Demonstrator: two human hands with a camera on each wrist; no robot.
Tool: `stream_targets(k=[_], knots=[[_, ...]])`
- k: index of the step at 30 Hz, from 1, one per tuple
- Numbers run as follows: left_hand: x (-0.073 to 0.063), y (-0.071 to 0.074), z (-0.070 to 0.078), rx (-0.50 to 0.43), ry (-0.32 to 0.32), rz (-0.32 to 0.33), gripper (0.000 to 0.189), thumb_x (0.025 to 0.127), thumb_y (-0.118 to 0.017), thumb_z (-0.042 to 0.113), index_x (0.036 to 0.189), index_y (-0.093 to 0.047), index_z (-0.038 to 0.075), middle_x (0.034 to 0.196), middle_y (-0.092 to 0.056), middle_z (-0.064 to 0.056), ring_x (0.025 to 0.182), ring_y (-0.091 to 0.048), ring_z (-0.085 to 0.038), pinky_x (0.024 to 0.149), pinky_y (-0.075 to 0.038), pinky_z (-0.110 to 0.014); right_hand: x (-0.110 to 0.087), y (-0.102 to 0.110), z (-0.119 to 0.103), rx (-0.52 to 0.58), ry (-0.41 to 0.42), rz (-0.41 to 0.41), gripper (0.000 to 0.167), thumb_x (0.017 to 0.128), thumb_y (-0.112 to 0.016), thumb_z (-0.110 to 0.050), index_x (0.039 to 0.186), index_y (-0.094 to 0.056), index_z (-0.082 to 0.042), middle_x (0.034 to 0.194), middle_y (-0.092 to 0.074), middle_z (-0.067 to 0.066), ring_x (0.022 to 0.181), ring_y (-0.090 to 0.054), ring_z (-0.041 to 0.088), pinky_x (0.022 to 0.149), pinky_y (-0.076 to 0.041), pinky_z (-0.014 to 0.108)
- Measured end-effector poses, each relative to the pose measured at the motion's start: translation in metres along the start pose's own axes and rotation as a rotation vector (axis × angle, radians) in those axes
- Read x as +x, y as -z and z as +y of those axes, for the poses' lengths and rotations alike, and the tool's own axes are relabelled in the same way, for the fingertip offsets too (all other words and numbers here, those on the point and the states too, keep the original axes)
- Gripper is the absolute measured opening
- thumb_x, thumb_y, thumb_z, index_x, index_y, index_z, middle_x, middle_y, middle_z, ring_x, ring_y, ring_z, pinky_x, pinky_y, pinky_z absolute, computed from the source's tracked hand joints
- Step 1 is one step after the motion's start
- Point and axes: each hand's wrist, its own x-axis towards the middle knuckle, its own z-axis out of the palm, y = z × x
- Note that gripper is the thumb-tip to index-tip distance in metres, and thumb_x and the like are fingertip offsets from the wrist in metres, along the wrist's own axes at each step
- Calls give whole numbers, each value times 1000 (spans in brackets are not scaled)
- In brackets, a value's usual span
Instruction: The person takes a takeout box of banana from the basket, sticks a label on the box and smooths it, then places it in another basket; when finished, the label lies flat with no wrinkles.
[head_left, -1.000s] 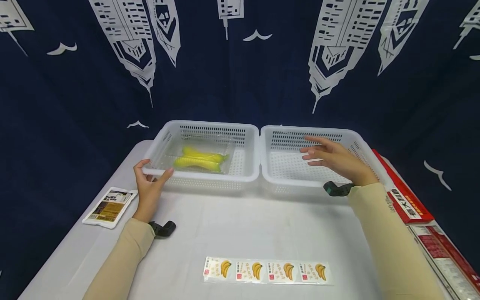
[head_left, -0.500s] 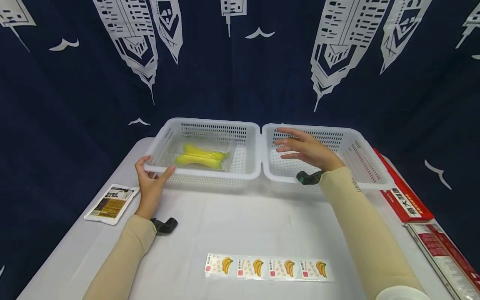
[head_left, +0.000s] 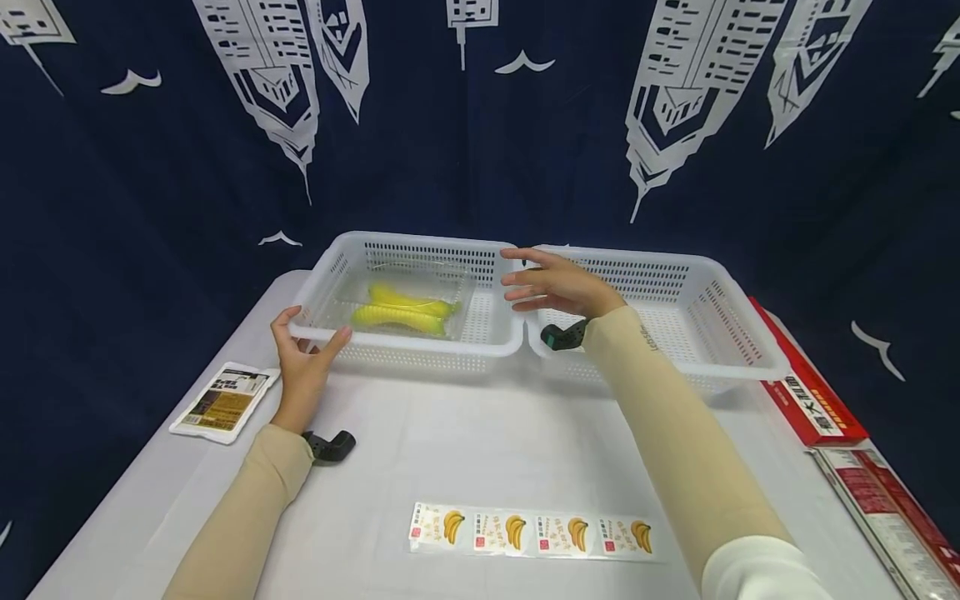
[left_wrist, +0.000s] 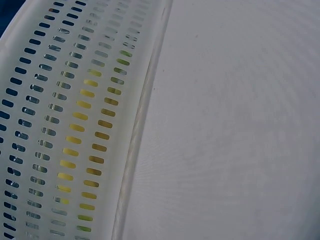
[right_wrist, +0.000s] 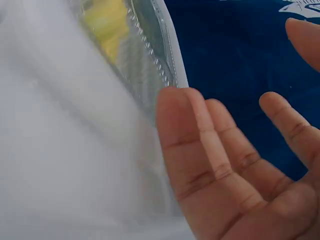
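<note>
My left hand (head_left: 302, 375) grips the front left corner of the left white plastic basket (head_left: 427, 343), thumb along the front rim and fingers at the side. Two long yellow, green-tipped pieces that look like bananas (head_left: 401, 317) lie in that basket, in a clear plastic box (head_left: 463, 287). Through the slotted basket wall (left_wrist: 65, 95) their yellow shows in the left wrist view, where the hand is out of sight. My right hand (head_left: 558, 285), fingers spread and holding nothing, hovers where the two baskets meet, overlapping the left one's right rim.
A second white basket (head_left: 708, 262) stands on the right. Left of the baskets lies a white and brown pouch (head_left: 225, 403). A strip of banana stickers (head_left: 534, 533) lies at the front; a red box (head_left: 813, 392) and a flat red-and-white package (head_left: 885, 500) line the right edge.
My right hand has moved left from over the right basket to the junction of the two baskets. The left hand keeps its grip on the left basket's corner.
</note>
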Motion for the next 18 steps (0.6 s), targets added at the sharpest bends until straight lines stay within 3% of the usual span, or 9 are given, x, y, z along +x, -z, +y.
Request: stream_targets(k=[8, 14, 18], knots=[[1, 0, -1, -3, -6, 7, 84, 98, -78, 9, 161, -23, 19, 163, -36, -13, 151, -38, -27, 120, -27, -41, 26, -24, -13, 51, -117, 20, 70, 110, -57, -6, 172, -25, -11, 167, -33, 29, 150, -43, 52, 118, -46, 52], [2, 1, -4, 6, -12, 18, 82, 97, -79, 8, 159, -25, 20, 162, -38, -12, 149, -40, -27, 116, -29, -40, 43, -37, -18, 65, -200, 51, 67, 110, -57, -8, 171, -29, -12, 169, -34, 25, 148, -45, 50, 120, -44, 52], [2, 2, -4, 15, -12, 14, 82, 97, -79, 9, 159, -26, 20, 162, -37, -12, 149, -40, -27, 116, -29, -40, 53, -45, -18, 63, -277, 78, 64, 110, -60, -12, 169, -36, -16, 167, -33, 26, 133, -54, 40, 117, -47, 48]])
